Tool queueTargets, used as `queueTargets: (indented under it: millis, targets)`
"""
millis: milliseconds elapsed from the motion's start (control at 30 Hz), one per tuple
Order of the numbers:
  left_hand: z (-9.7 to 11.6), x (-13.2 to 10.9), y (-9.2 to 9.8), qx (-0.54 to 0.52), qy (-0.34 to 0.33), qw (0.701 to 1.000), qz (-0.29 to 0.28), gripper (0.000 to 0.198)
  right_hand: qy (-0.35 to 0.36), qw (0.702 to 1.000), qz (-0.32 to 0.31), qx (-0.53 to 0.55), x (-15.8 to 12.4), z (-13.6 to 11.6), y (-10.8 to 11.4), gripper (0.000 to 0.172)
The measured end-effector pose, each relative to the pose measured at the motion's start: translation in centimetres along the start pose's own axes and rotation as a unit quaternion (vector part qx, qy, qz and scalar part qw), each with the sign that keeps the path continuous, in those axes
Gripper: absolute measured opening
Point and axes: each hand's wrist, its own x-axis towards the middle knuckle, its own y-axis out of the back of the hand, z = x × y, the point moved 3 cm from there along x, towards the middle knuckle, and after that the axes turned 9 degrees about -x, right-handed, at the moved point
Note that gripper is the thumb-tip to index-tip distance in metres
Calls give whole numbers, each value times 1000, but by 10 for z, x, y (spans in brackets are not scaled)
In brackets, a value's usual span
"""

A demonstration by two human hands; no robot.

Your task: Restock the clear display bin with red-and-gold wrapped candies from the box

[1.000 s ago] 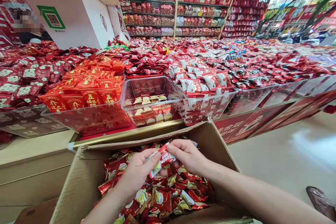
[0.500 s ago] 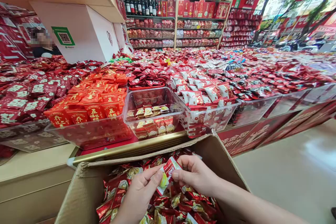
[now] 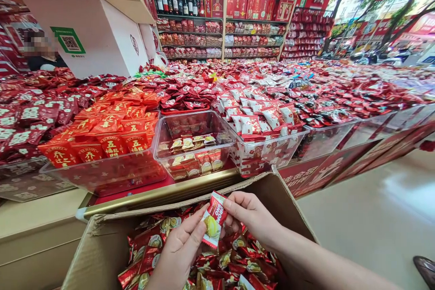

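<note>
Foil, glossy and crinkled, wrapped the small red-and-white candy packet (image 3: 213, 219) you held upright just above the open cardboard box (image 3: 102, 240). Your left hand (image 3: 181, 251) pinched its lower edge and your right hand (image 3: 253, 217) its top corner, each grip narrow and closed on the wrapper. Shiny loose packets (image 3: 234, 263) filled the box beneath. Beyond, a clear rigid plastic bin (image 3: 193, 120) sat part-filled on the worktop (image 3: 159, 190).

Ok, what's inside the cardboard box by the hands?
Red snack packets fill the box; the left hand and right hand pinch one packet above them. The bottom is covered.
</note>
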Motion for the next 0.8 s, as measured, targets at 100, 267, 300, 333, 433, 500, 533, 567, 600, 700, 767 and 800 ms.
queueTargets:
  millis: [100, 267, 300, 333, 433, 500, 533, 567, 600, 700, 767, 800]
  targets:
    - [0, -1, 0, 1, 21, 1000, -7, 43, 4, 999, 30, -13, 0, 0, 1, 42]
    - [-2, -2, 0, 28, 21, 999, 25, 45, 0, 999, 32, -12, 2, 0, 0, 42]
    - [-2, -2, -1, 43, 19, 999, 26, 42, 2, 999, 27, -16, 2, 1, -1, 42]
    - [-2, -2, -4, 60, 16, 998, 22, 38, 4, 1000, 21, -20, 2, 2, -2, 42]
    - [1, -2, -10, 87, -12, 996, 7, 31, 18, 999, 1, -46, 3, 6, -5, 44]
    - [1, -2, -13, 77, -20, 997, 16, 32, 25, 998, -10, -56, 2, 6, -7, 47]
    - [1, -2, -13, 70, -19, 997, 23, 32, 26, 998, -13, -54, 2, 6, -8, 47]
    - [1, -3, -13, 63, -19, 997, 29, 31, 25, 998, -16, -49, 1, 5, -9, 46]
    - [1, -3, -13, 57, -21, 998, 35, 30, 22, 999, -17, -42, 1, 4, -9, 45]
    - [-2, -3, -12, 38, -18, 998, 40, 30, 16, 999, -23, -35, 2, 2, -10, 42]
    - [-3, -4, -10, 28, -6, 999, 41, 32, 15, 999, -30, -39, 2, 2, -10, 42]
    - [-4, -4, -10, 28, -2, 999, 43, 32, 16, 999, -31, -42, 2, 2, -10, 42]
